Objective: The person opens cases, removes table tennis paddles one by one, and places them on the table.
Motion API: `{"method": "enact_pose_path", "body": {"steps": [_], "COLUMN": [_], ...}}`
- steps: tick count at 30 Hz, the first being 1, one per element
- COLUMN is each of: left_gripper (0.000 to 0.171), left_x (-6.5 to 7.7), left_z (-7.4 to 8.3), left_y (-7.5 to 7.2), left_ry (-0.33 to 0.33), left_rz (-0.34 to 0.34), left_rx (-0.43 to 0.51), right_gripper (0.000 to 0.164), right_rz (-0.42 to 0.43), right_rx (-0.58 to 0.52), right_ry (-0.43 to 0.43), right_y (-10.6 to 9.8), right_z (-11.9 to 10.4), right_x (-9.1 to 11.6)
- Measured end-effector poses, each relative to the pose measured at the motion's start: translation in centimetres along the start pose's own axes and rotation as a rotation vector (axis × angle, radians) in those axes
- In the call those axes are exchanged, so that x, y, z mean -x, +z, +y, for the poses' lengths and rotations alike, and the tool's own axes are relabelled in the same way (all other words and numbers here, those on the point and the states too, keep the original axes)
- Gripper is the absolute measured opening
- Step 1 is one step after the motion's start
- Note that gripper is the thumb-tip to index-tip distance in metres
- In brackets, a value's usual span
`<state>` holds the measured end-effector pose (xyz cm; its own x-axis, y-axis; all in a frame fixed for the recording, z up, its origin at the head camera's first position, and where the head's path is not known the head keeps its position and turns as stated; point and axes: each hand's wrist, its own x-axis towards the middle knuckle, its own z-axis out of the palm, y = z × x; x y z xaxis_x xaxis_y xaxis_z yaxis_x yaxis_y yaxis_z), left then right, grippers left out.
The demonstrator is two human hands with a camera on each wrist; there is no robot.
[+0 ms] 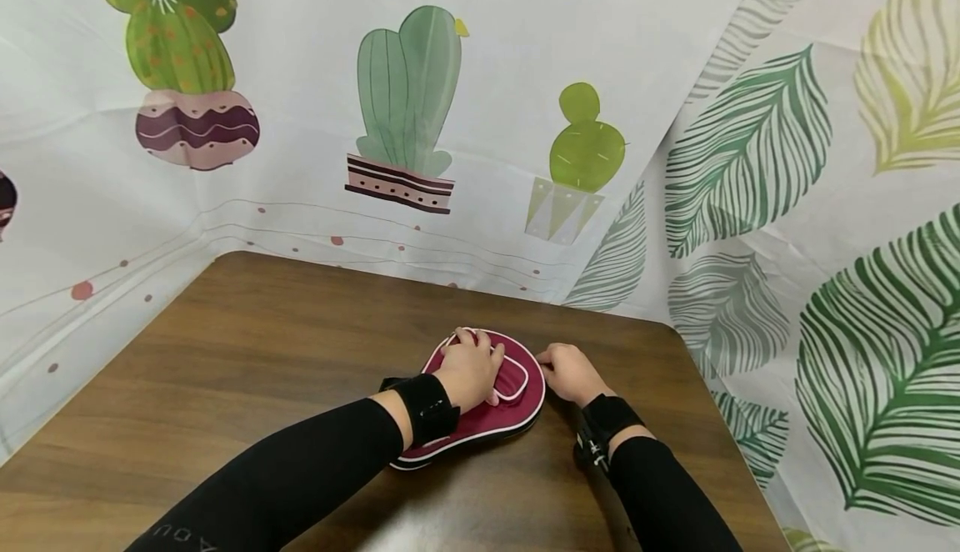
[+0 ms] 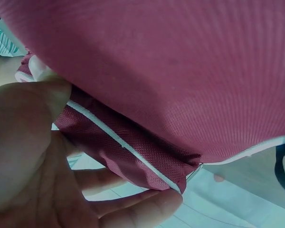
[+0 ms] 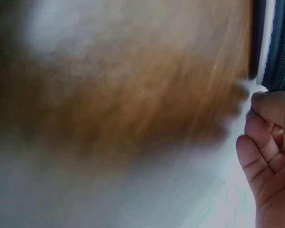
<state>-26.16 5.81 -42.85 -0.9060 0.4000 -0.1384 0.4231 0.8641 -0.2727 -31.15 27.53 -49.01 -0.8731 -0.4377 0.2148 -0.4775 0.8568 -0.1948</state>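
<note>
A maroon table tennis racket case (image 1: 482,424) with white piping lies on the table, its round end toward the right. My left hand (image 1: 469,373) lies over its raised pocket (image 1: 513,380). In the left wrist view, thumb and fingers grip that pocket (image 2: 115,145) from both sides. At the case's right edge is my right hand (image 1: 572,373). The right wrist view has its thumb and forefinger pinched together at the dark zipper (image 3: 284,52); the zipper pull itself is hidden by the fingertips. The other fingers are curled in.
The brown wooden table (image 1: 300,318) extends around the case, with rounded far corners. White cloth printed with cacti (image 1: 408,102) hangs behind it, and leaf-patterned cloth (image 1: 750,152) hangs on the right. Black bands (image 1: 429,408) with cameras circle both wrists.
</note>
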Motion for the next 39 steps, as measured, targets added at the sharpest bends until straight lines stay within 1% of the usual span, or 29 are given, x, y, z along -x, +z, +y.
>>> {"method": "enact_pose_path", "body": {"steps": [5, 12, 19, 26, 31, 39], "left_gripper": [0.087, 0.087, 0.089, 0.089, 0.088, 0.089], "left_x": [0.0, -0.2, -0.2, -0.3, -0.3, -0.2], "left_z": [0.1, 0.2, 0.4, 0.8, 0.9, 1.1], "left_y": [0.2, 0.4, 0.2, 0.4, 0.5, 0.5], "left_ry": [-0.004, -0.008, -0.024, -0.033, -0.050, -0.073], "left_rz": [0.026, 0.046, 0.035, 0.022, 0.026, 0.070], "left_rx": [-0.028, -0.114, -0.130, -0.201, -0.213, -0.226], "right_gripper": [0.012, 0.011, 0.013, 0.012, 0.011, 0.012], "right_rz": [0.000, 0.011, 0.002, -0.008, -0.011, -0.018], "right_rx": [0.004, 0.004, -0.001, 0.011, 0.012, 0.002], "right_ry": [-0.007, -0.017, 0.000, 0.022, 0.031, 0.048], "right_y": [0.0, -0.2, -0.4, 0.0, 0.1, -0.1], "right_z": [0.0, -0.2, -0.4, -0.2, -0.1, -0.2], "right_x": [0.0, 0.0, 0.1, 0.1, 0.2, 0.1]}}
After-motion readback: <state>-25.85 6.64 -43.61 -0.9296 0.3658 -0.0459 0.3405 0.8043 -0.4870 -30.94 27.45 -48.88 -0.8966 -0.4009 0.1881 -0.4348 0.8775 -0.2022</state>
